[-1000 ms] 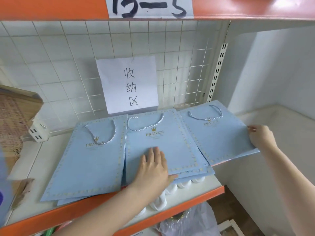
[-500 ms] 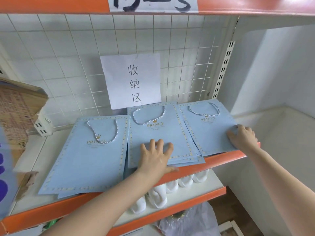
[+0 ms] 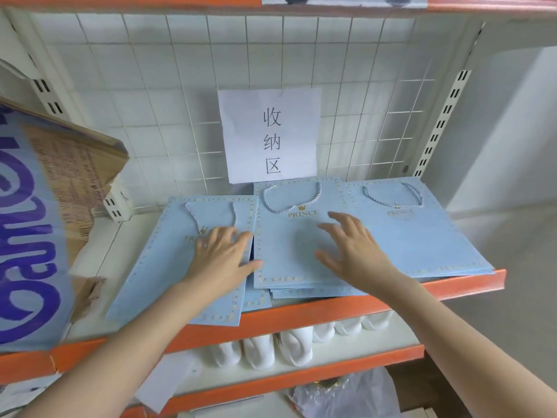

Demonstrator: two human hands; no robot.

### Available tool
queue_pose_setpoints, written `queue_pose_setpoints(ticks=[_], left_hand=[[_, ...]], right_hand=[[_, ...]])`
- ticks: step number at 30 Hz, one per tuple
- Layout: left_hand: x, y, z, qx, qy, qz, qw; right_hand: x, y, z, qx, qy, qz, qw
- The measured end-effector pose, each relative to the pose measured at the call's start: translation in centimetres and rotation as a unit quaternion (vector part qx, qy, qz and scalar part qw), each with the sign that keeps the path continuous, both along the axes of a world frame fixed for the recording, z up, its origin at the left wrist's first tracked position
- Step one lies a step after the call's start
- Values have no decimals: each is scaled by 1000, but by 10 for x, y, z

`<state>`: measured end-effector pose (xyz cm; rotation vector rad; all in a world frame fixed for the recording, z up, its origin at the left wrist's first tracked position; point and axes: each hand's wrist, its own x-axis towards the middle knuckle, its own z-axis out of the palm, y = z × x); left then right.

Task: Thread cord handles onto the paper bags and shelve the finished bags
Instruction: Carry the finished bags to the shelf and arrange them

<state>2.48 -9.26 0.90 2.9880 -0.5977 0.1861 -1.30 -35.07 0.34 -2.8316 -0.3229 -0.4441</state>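
On the orange-edged shelf [image 3: 331,309], three stacks of corded blue bags [image 3: 416,236] lie flat. My left hand [image 3: 223,254] presses the left stack [image 3: 180,267], fingers spread; my right hand [image 3: 352,248] hovers open over the middle stack [image 3: 289,251]. A careless shove could slide overhanging bags off.

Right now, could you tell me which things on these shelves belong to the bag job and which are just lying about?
Job:
left bag stack, under the left hand
middle bag stack, right hand over it
right bag stack
cord handles

Lying about:
paper sign
cardboard box
white cups
plastic bag
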Motion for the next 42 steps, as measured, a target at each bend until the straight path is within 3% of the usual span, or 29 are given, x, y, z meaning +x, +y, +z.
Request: queue_pose_setpoints(ticks=[3,6,15,22,24,27,29,32,36,37,40,42], left_hand=[[0,50,4,22,175,-30,984],[-5,65,1,49,223,-65,971],[6,35,-16,97,221,-32,970],[7,0,-15,105,179,-15,978],[8,-1,-13,93,164,-7,982],[17,4,-11,-10,56,7,998],[23,0,-10,-151,30,19,988],[22,-22,-6,-347,167,55,921],[16,-42,-13,-394,176,104,896],[17,-41,-14,-415,199,119,880],[19,-21,-5,-531,287,145,784],[21,8,2,-557,264,143,774]], right_hand=[[0,19,-9,-83,72,69,992],[1,4,-11,-110,129,79,982],[-1,-21,1,-148,178,92,969],[-7,-16,4,-105,201,101,969],[-3,-12,13,-43,218,83,971],[8,-11,18,51,126,-6,991],[15,-9,16,61,104,-118,986],[23,-6,11,112,138,-219,959],[24,-9,10,174,111,-253,945],[23,-10,11,201,100,-255,940],[19,-13,12,271,89,-242,928],[15,-11,11,222,98,-238,940]])
